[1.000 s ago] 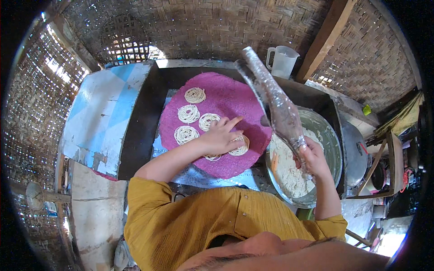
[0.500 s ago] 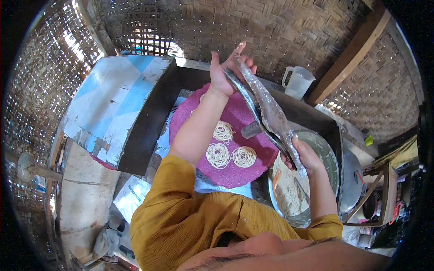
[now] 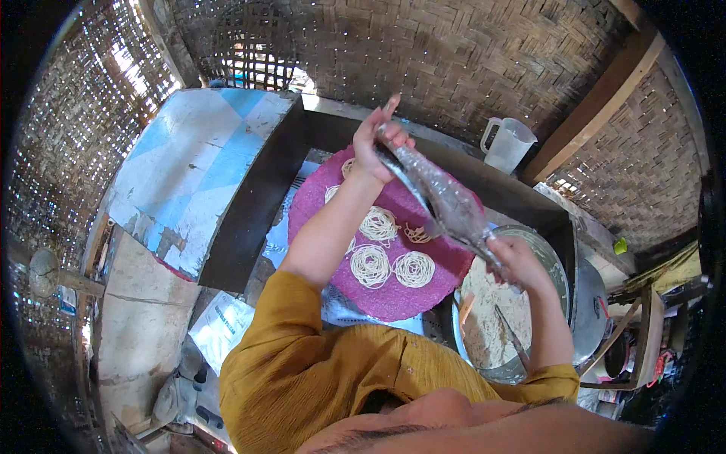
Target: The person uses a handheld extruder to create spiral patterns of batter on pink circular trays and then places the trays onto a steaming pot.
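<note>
A long, two-handled noodle press (image 3: 452, 198), dusted with pale flour, is held slantwise in front of me. My left hand (image 3: 376, 145) is closed round its upper end, one finger sticking up. At the lower right end, my right hand (image 3: 522, 263) grips the handles. Beneath the press lies a round purple mat (image 3: 386, 309) bearing several coiled nests of pale noodles (image 3: 370, 266). A smaller, looser coil (image 3: 417, 234) sits beside them, near the press. Motion blur softens the tool's lower part, and its barrel is mostly hidden.
Right of the mat stands a wide basin (image 3: 561, 284) of pale dough or flour (image 3: 491, 303), with a thin dark utensil (image 3: 513, 335) in it. Dark boards (image 3: 246, 208) enclose the mat. Beyond are a clear jug (image 3: 511, 145) and woven wall (image 3: 423, 57); a blue-and-white panel (image 3: 193, 163) is left.
The press has tipped and turned, hiding its barrel. My left hand has come down slightly and its fingers have closed more. The loose coil now shows on the mat.
</note>
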Motion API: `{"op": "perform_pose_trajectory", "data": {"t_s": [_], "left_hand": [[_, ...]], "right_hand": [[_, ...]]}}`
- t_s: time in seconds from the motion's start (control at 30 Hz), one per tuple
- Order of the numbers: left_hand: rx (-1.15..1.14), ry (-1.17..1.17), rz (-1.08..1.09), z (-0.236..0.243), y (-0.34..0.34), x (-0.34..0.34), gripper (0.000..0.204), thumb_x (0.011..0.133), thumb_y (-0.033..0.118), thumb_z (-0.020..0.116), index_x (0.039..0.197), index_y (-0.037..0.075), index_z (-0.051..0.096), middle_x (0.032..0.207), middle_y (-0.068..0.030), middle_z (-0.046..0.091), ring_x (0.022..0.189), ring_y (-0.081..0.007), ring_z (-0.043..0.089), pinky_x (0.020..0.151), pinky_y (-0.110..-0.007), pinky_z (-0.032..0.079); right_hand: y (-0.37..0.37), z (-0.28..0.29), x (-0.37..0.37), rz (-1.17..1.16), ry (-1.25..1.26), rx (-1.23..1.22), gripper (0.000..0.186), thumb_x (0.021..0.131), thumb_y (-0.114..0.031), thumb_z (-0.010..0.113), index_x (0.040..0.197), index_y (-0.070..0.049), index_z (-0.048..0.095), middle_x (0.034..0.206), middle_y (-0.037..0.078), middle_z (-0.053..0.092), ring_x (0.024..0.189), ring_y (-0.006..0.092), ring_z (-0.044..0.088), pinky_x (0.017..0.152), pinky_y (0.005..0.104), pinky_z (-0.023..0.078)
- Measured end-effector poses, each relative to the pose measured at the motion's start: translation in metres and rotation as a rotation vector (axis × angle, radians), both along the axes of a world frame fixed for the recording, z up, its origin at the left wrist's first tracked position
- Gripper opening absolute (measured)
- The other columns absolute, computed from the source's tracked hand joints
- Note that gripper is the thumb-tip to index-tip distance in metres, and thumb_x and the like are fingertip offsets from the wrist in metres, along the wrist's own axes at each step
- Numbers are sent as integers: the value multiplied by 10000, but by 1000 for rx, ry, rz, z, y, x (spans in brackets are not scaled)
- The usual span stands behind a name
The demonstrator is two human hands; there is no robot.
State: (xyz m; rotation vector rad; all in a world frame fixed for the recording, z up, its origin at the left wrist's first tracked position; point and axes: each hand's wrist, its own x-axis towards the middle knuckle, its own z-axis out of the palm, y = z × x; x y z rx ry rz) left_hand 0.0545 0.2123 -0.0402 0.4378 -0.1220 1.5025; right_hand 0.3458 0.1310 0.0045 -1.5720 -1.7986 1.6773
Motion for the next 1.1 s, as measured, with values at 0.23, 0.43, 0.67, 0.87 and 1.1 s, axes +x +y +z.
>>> {"op": "perform_pose_trajectory", "data": {"t_s": [0.23,0.43,0.67,0.87,1.1], "left_hand": [[20,54,95,47,-12,-20,381,823,389,413,1087,139,526,453,55,312,433,-104,367,556,-312,387],[26,31,29,46,-24,-2,407,842,426,362,1085,147,531,436,53,318,417,-112,372,551,-311,386],[38,32,90,71,-25,-20,450,829,473,372,1072,128,528,429,48,316,407,-109,352,536,-302,371],[-36,112,128,60,-43,-17,460,832,479,354,1051,120,541,424,42,307,399,-115,335,524,-303,362],[-53,46,41,37,-34,16,500,829,493,334,1068,108,544,431,42,321,408,-107,341,521,-286,352]], "right_hand": [[-7,19,-22,68,-29,256,339,806,-334,505,740,-7,565,536,41,511,418,97,474,377,244,372],[-18,30,-5,21,-80,275,374,795,-367,528,820,-4,612,520,27,486,420,82,466,387,231,378],[-11,28,-25,18,-96,433,361,786,-358,541,820,-8,617,513,23,496,409,93,469,387,236,382],[-20,14,-17,48,-35,312,365,792,-363,535,828,-9,618,512,21,496,409,89,467,386,239,381],[-28,11,8,12,-135,363,372,775,-366,544,853,-9,613,538,46,523,447,107,490,433,253,391]]}}
